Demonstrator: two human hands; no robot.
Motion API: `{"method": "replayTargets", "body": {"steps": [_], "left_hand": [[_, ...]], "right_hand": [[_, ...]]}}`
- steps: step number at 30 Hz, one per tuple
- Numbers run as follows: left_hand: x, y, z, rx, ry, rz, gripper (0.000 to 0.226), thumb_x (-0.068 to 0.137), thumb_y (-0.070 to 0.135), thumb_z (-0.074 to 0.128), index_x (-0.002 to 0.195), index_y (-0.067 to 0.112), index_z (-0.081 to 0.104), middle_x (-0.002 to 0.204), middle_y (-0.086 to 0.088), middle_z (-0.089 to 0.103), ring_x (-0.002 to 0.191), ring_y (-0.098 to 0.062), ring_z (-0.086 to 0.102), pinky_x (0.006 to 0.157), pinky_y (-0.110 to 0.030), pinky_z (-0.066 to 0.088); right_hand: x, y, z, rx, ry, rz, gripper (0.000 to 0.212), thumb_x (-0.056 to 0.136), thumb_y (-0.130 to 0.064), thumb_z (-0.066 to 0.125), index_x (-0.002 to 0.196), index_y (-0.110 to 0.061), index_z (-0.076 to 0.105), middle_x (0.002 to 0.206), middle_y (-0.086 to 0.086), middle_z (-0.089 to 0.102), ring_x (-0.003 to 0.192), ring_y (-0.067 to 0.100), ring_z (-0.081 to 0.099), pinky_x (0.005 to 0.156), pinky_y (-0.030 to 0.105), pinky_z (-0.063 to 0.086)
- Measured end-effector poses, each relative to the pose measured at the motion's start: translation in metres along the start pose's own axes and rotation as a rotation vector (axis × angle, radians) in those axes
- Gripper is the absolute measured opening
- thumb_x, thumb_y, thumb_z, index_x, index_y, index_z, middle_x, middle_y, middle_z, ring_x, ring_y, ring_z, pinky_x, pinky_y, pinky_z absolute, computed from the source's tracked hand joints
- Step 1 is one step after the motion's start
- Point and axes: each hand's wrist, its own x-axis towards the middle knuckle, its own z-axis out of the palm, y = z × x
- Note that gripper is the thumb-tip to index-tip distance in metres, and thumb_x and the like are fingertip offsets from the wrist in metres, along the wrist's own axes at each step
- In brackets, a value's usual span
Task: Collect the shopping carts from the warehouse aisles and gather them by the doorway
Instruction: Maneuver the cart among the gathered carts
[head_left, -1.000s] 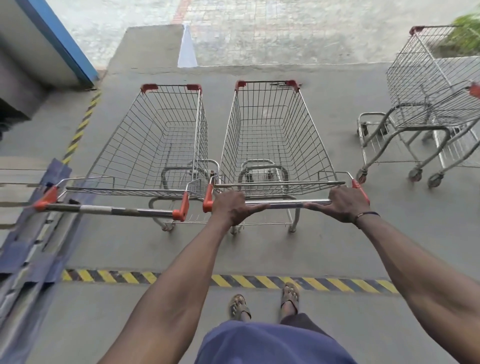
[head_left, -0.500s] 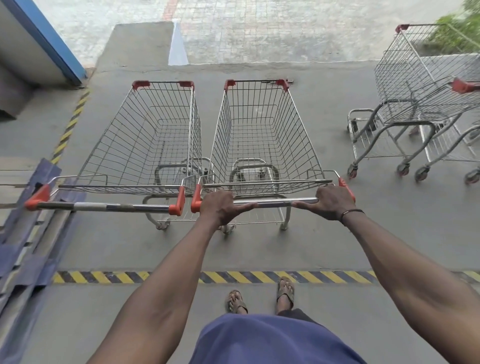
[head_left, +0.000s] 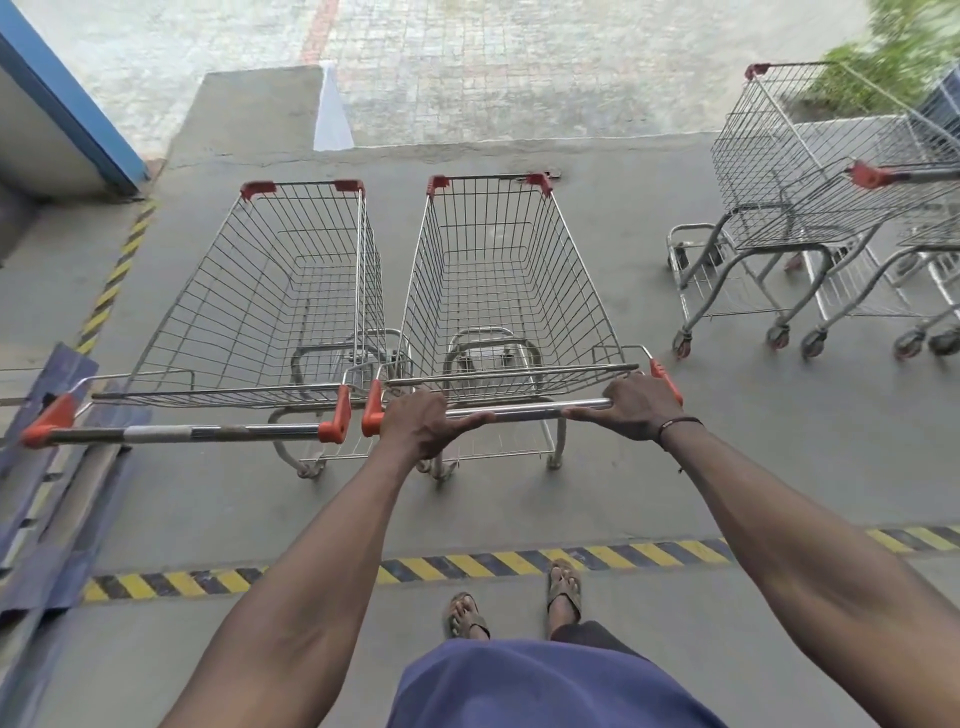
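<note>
Both my hands grip the steel handle bar (head_left: 524, 413) of a wire shopping cart (head_left: 509, 270) with red corner caps, straight ahead of me. My left hand (head_left: 423, 423) holds the bar's left end by the red cap. My right hand (head_left: 636, 408), a dark band on its wrist, holds the right end. A second empty cart (head_left: 280, 291) stands parallel and close on the left, its handle (head_left: 182, 432) untouched.
Nested carts (head_left: 810, 171) stand at the right, facing sideways. A yellow-black floor stripe (head_left: 467, 566) runs under my sandalled feet. Blue metal rails (head_left: 52, 467) lie at the left. Beyond the carts the concrete edge meets a ramp (head_left: 249, 114) and paved ground.
I have stepped forward, so my right foot now reaches the striped line. Both hands keep their hold on the bar. The carts at the right have shifted left in view.
</note>
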Motion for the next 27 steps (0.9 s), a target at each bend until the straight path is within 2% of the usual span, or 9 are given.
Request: {"method": "replayTargets", "body": {"steps": [2,3,5,7,11,15,17,23,27], "left_hand": [[0.001,-0.002,0.001,-0.018,-0.001,0.012,0.102,0.075,0.106,0.014,0.068,0.014,0.058,0.076,-0.007,0.060,0.072,-0.029,0.063,0.069,-0.040,0.052],[0.001,-0.002,0.002,-0.040,0.008,0.019,0.102,0.076,0.106,0.014,0.069,0.014,0.057,0.074,-0.006,0.059,0.071,-0.028,0.062,0.068,-0.040,0.052],[0.003,0.000,0.003,-0.091,0.053,0.032,0.097,0.077,0.105,0.015,0.072,0.016,0.054,0.072,-0.004,0.057,0.069,-0.028,0.060,0.068,-0.041,0.052],[0.007,0.012,-0.001,-0.130,0.132,0.071,0.088,0.081,0.103,0.021,0.077,0.019,0.050,0.074,-0.004,0.056,0.070,-0.028,0.058,0.069,-0.042,0.054],[0.026,0.065,-0.021,-0.185,0.238,0.198,0.075,0.092,0.092,0.024,0.089,0.022,0.049,0.085,0.000,0.054,0.076,-0.022,0.054,0.072,-0.041,0.052],[0.049,0.142,-0.045,-0.278,0.275,0.266,0.063,0.096,0.086,0.028,0.095,0.026,0.048,0.094,0.002,0.056,0.080,-0.020,0.054,0.070,-0.037,0.043],[0.062,0.182,-0.054,-0.325,0.292,0.295,0.057,0.099,0.079,0.038,0.097,0.024,0.051,0.095,0.002,0.057,0.081,-0.020,0.055,0.070,-0.036,0.039],[0.113,0.309,-0.072,-0.418,0.309,0.334,0.053,0.100,0.073,0.046,0.099,0.020,0.057,0.101,-0.001,0.061,0.084,-0.024,0.060,0.070,-0.036,0.042],[0.146,0.396,-0.084,-0.484,0.324,0.325,0.053,0.096,0.075,0.046,0.099,0.023,0.058,0.102,0.000,0.063,0.090,-0.028,0.064,0.077,-0.040,0.047]], "right_hand": [[0.000,0.005,0.000,0.088,0.002,-0.018,0.101,0.074,-0.110,0.018,0.064,-0.019,0.060,0.072,-0.007,0.065,0.078,0.017,0.064,0.124,0.059,0.023],[-0.002,0.007,-0.001,0.147,0.023,-0.030,0.097,0.076,-0.109,0.019,0.067,-0.020,0.058,0.077,-0.007,0.064,0.081,0.019,0.064,0.120,0.056,0.032],[-0.009,0.012,-0.008,0.242,0.090,-0.053,0.091,0.079,-0.105,0.024,0.076,-0.020,0.057,0.087,-0.005,0.061,0.087,0.021,0.058,0.095,0.045,0.047],[-0.018,0.021,-0.017,0.282,0.165,-0.069,0.082,0.085,-0.098,0.031,0.088,-0.020,0.059,0.097,-0.002,0.059,0.095,0.022,0.056,0.080,0.038,0.045],[-0.032,0.055,-0.035,0.276,0.232,-0.036,0.070,0.095,-0.085,0.040,0.103,-0.020,0.062,0.109,0.003,0.059,0.103,0.022,0.054,0.080,0.040,0.047],[-0.055,0.112,-0.045,0.304,0.235,0.047,0.072,0.093,-0.087,0.037,0.106,-0.020,0.061,0.113,0.004,0.059,0.106,0.024,0.056,0.086,0.043,0.050],[-0.065,0.147,-0.048,0.319,0.244,0.094,0.063,0.096,-0.082,0.044,0.104,-0.022,0.061,0.113,0.002,0.059,0.109,0.025,0.057,0.090,0.044,0.051],[-0.097,0.269,-0.065,0.325,0.291,0.180,0.046,0.101,-0.070,0.053,0.100,-0.025,0.058,0.111,-0.001,0.058,0.110,0.023,0.055,0.082,0.038,0.042],[-0.111,0.352,-0.079,0.328,0.317,0.227,0.052,0.098,-0.078,0.046,0.100,-0.027,0.056,0.111,-0.001,0.057,0.107,0.024,0.058,0.089,0.044,0.051]]}}
